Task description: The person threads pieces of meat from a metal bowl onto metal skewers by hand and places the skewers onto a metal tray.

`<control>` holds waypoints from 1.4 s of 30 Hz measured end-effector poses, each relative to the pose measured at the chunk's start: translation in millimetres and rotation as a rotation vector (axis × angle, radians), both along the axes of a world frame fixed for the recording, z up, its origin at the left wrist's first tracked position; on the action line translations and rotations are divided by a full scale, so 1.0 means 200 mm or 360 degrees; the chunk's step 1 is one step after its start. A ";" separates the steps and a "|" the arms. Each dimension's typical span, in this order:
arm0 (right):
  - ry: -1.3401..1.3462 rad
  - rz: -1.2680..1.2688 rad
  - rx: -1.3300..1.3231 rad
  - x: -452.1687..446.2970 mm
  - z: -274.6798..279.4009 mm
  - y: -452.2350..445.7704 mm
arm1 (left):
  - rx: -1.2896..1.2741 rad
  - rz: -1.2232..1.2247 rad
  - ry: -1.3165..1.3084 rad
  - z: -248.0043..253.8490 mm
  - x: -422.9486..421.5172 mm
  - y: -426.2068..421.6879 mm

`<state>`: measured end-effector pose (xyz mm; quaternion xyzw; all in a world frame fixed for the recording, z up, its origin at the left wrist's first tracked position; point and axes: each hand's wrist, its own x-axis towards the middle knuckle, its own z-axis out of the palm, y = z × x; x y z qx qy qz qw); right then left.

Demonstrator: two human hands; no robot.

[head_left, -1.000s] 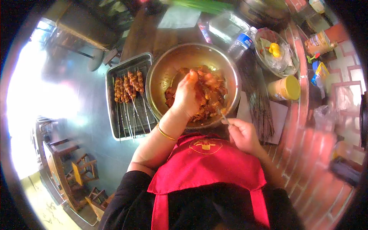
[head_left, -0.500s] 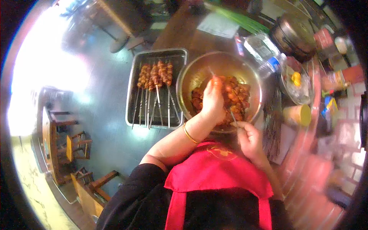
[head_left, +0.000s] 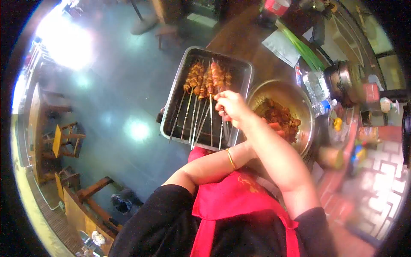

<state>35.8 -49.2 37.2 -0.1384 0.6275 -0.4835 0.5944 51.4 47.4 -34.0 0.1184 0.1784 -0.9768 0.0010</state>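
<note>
My right hand (head_left: 231, 107) reaches across my left forearm and is closed around the handle end of a metal meat skewer (head_left: 218, 75) over the dark tray (head_left: 171, 105). Several other loaded skewers (head_left: 195, 77) lie in the tray beside it, meat at the far end and bare metal toward me. My left hand (head_left: 277, 127), on the arm with the gold bangle, is in the steel bowl (head_left: 309, 124) at the chunks of marinated meat (head_left: 287, 118). My right forearm covers most of it, so its fingers are hidden.
Right of the bowl stand a water bottle (head_left: 324, 107), a clear plastic container (head_left: 316, 84) and a metal pot (head_left: 344, 81). Green onions (head_left: 302, 47) and a white sheet (head_left: 281, 48) lie farther back. Wooden stools (head_left: 68, 139) stand on the floor at left.
My right hand has moved from the bowl's near edge left to the tray, bringing a loaded skewer. My left hand stays at the bowl. The view has shifted, so tray and bowl sit farther right.
</note>
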 end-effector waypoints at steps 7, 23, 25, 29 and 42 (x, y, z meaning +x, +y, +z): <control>0.1215 0.0008 -0.0552 0.19 -0.18 -0.12 | -0.0535 -0.0194 -0.0158 -0.11 -0.13 0.03; 0.0654 -0.0207 -0.1088 -0.17 1.08 1.07 | -0.0730 -0.0178 0.0025 0.06 -0.02 -0.06; 0.0677 -0.0258 -0.1176 -0.19 1.07 1.21 | -0.0764 -0.0180 -0.0128 0.10 -0.03 -0.05; 0.0713 -0.0307 -0.1395 -0.29 1.08 1.56 | -0.0841 -0.0115 -0.0162 0.07 -0.03 -0.04; 0.0855 -0.1349 -0.1352 -0.53 0.58 2.03 | -0.1039 0.0002 -0.0262 0.07 -0.04 -0.03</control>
